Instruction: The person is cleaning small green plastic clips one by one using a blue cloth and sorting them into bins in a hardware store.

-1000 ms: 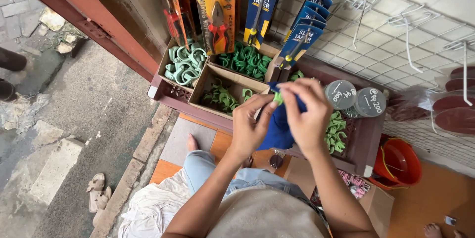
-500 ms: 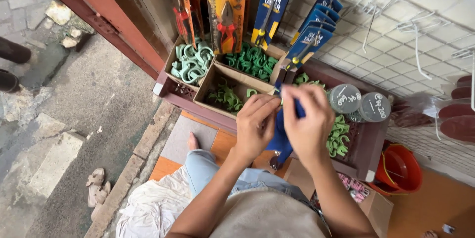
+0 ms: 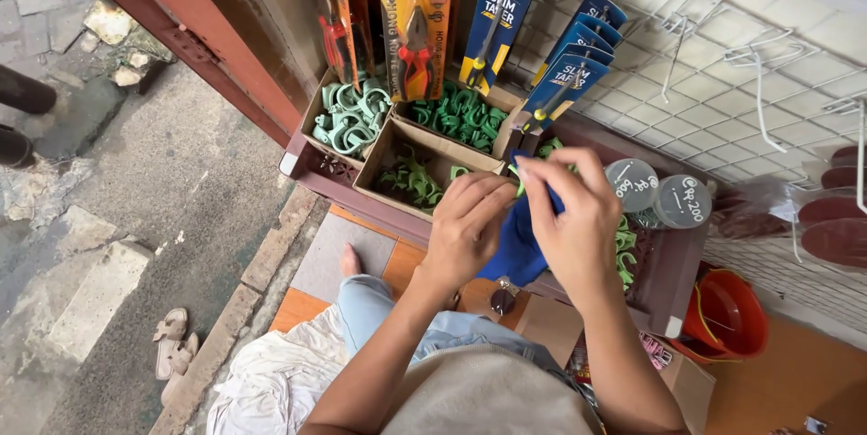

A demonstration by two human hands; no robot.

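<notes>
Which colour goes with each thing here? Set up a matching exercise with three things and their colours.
Things:
1. cloth in the hands
2. bucket on the floor
3. clips in the far left box

Colours:
A. pale green
B. blue
C. red-orange

Pairs: 1-B, 2-C, 3-A

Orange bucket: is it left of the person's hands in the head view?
No. The orange bucket sits low at the far right of the frame, well to the right of both hands, which meet near the centre over a blue cloth.
</notes>
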